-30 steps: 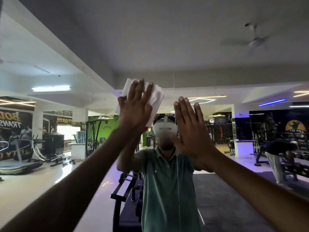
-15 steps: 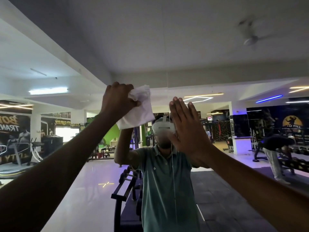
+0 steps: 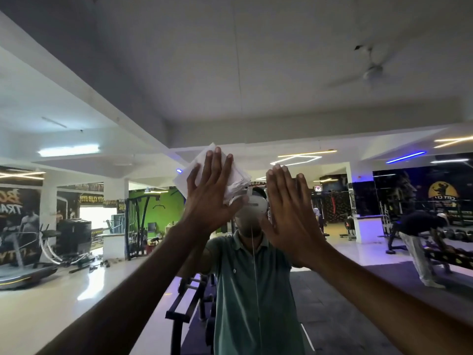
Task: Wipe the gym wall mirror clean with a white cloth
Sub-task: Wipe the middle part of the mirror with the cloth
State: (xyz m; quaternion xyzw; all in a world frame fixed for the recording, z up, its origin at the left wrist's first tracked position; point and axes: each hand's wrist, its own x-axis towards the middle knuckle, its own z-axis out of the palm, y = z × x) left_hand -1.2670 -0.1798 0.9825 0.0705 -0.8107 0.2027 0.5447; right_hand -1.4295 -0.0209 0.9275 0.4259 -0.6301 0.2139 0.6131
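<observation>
Half a second ago the left hand (image 3: 210,198) had the white cloth (image 3: 231,172) bunched in curled fingers; now its grip is released into a flat palm, fingers straight and spread, pressing the cloth against the gym wall mirror (image 3: 256,85) just above head height. The cloth has opened back into a folded pad, showing past the fingertips and along the right edge of the palm. The right hand (image 3: 289,213) has kept its place: flat on the glass just beside the left, fingers straight and close together, holding nothing.

Both forearms reach up and forward from the lower corners of the view. Behind the hands the mirror shows the person's reflection in a green polo shirt (image 3: 250,290), a thin vertical seam (image 3: 239,60) between mirror panels running up through the middle. Farther back in the reflection lie a treadmill (image 3: 23,272) at the left, a green wall with a cable machine (image 3: 139,226), another person bent over a bench (image 3: 419,239) at the right, and a ceiling fan (image 3: 371,70) overhead.

This looks like mid-wipe on the upper glass. To do it well, I judge, keep the palm flat so the whole pad bears evenly, work in overlapping strokes across the seam, and refold to a fresh face when the cloth greys. The bare right palm steadies the body but may leave prints, so that patch should be wiped last.
</observation>
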